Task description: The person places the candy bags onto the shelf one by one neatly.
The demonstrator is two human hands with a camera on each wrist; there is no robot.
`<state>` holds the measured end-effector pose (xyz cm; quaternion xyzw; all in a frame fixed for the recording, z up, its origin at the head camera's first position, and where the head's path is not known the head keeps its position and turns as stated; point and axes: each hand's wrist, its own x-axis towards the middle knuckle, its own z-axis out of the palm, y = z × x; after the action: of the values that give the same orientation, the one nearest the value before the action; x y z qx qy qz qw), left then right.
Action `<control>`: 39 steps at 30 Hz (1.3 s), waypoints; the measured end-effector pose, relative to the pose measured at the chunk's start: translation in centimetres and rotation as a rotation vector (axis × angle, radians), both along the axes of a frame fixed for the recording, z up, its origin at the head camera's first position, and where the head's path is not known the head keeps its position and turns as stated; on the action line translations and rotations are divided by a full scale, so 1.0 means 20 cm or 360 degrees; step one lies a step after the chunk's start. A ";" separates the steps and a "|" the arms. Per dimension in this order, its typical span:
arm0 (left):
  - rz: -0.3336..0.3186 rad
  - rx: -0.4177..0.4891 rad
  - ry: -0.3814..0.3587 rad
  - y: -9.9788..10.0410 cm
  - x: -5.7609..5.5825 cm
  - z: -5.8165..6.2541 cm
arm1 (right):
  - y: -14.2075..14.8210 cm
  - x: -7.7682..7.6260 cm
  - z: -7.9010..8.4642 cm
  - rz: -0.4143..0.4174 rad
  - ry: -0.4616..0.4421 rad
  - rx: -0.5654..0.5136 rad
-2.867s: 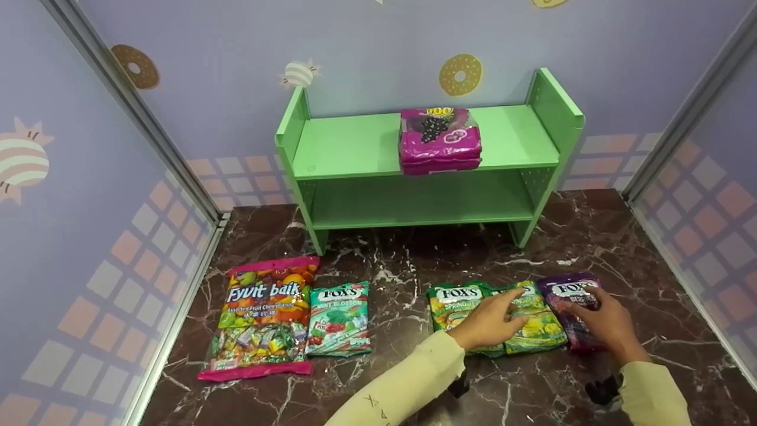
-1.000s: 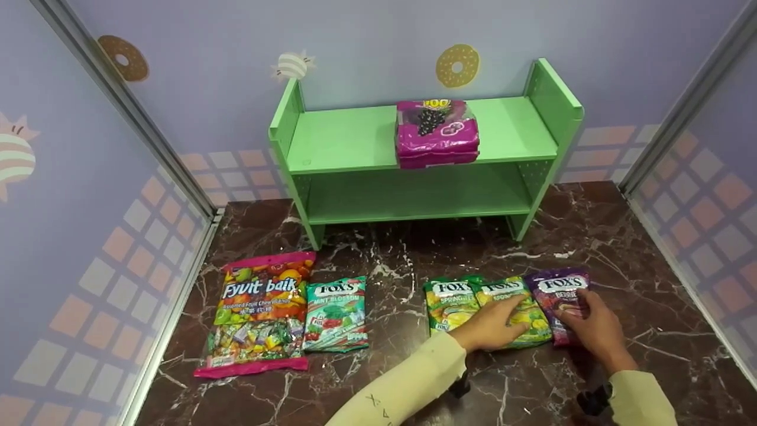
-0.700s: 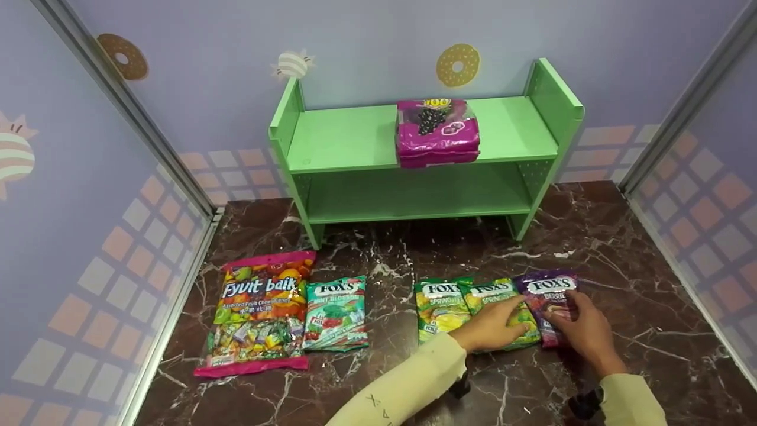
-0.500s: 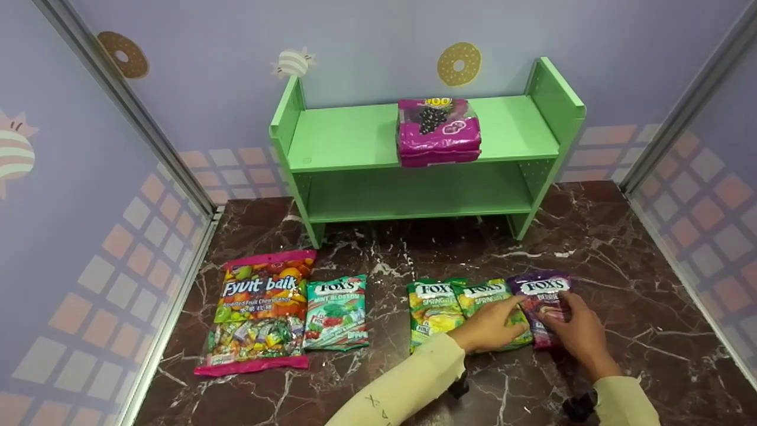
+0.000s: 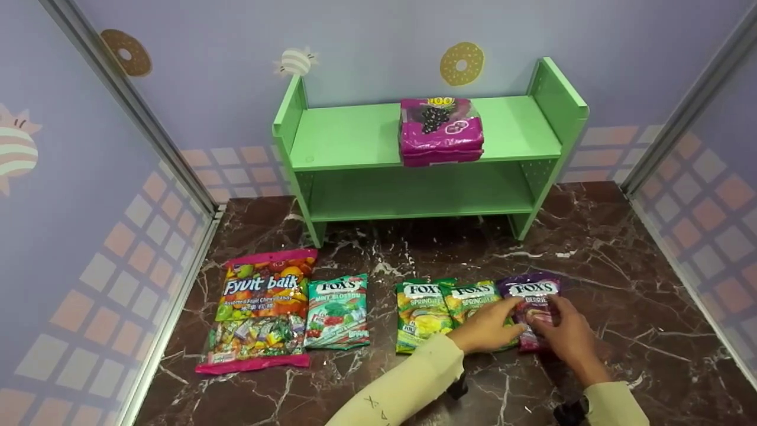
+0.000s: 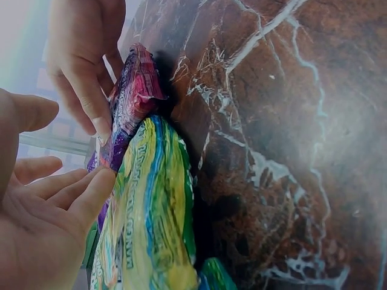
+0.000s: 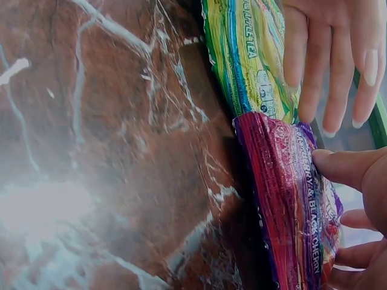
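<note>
Three Fox's candy bags lie side by side at front right in the head view: a green Spring Tea bag [image 5: 421, 316], a second green-yellow bag [image 5: 470, 293] and a purple berries bag [image 5: 534, 290]. Over the second bag rests my left hand [image 5: 486, 326], fingers extended toward the purple one and hiding the bag's lower part. My right hand [image 5: 569, 334] lies on the purple bag's right half, thumb and fingers spread, touching its face. The right wrist view shows the thumb at the face of the purple bag [image 7: 278, 193], which butts against the yellow-green bag [image 7: 248, 60].
To the left lie a large Fyvit baik candy bag [image 5: 263, 307] and a teal Mint Blossom bag [image 5: 337, 313]. A green two-tier shelf [image 5: 349, 133] stands behind, with a magenta pack [image 5: 442, 139] on top. Patterned walls enclose the dark marble surface [image 5: 378, 384].
All three Fox's bags on the right have slid left across the marble. My right hand has moved left with the purple bag, closer to my left hand, which stays nearly in place.
</note>
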<state>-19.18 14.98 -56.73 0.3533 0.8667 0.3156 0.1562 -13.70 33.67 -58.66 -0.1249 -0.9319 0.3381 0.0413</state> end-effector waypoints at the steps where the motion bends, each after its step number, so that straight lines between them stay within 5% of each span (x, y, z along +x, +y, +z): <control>1: -0.0002 -0.0004 0.0010 0.00 0.00 0.00 | 0.00 0.00 0.00 -0.0001 -0.0006 -0.0010; 16: -0.0007 -0.0002 0.0035 0.02 0.02 0.00 | 0.01 0.01 0.02 -0.0049 -0.0035 -0.0108; 26: 0.0018 -0.0085 -0.0007 0.05 0.05 -0.01 | 0.05 0.00 0.00 -0.0120 -0.0220 -0.0156; 39: 0.0011 -0.0092 -0.0079 0.10 0.07 -0.01 | 0.09 0.02 -0.01 -0.0112 -0.0197 -0.0100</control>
<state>-17.85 16.99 -57.00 0.3377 0.8725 0.2997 0.1868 -13.33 35.50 -58.76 -0.1794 -0.9166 0.3571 -0.0085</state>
